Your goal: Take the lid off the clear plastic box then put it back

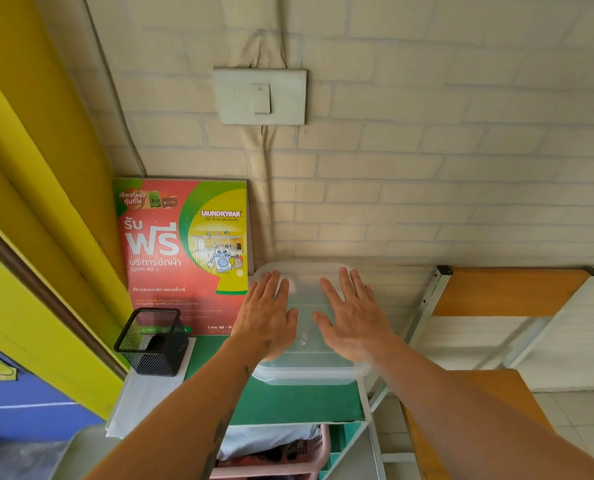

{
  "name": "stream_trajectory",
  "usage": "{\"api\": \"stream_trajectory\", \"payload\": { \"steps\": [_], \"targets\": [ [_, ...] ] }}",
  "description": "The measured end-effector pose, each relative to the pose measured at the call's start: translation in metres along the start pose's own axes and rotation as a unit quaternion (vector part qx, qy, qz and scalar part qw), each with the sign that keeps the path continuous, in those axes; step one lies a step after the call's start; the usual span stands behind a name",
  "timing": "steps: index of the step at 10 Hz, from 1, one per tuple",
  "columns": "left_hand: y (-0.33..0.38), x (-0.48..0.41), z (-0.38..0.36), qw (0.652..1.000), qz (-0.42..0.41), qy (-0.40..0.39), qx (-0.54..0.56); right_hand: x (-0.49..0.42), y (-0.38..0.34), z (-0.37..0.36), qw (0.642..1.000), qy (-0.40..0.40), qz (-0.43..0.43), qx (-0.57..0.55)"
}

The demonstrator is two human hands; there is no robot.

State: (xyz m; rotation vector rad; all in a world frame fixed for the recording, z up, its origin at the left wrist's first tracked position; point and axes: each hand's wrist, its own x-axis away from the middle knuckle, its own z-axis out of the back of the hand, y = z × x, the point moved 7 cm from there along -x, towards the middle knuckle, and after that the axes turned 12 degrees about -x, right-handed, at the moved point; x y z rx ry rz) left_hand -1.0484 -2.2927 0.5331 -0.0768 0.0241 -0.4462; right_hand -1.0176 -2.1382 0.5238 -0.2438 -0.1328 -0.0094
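Left hand (267,317) and right hand (352,318) lie flat, fingers spread, palms pressing the lid (306,296) on the box (309,374), grasping nothing.

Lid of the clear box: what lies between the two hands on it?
In the head view, only a bare strip of the lid shows between the left hand and the right hand; both lie flat, fingers spread.

I see the clear plastic box (309,374) closed, its translucent lid (306,292) seated flat under both my palms.
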Motion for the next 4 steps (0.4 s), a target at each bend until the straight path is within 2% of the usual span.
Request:
{"api": "stream_trajectory", "payload": {
  "steps": [2,3,4],
  "targets": [
    [-0.001,-0.004,0.008,0.999,-0.003,-0.033,0.038,0.000,0.000,0.009,0.998,-0.040,-0.009,-0.045],
    [-0.002,-0.004,0.018,0.999,-0.009,-0.032,0.040,0.003,-0.002,0.019,0.997,-0.039,-0.005,-0.064],
    [-0.001,-0.001,0.040,1.000,0.007,-0.003,0.014,0.006,-0.007,0.049,0.995,-0.002,0.007,-0.100]
  ]
}}
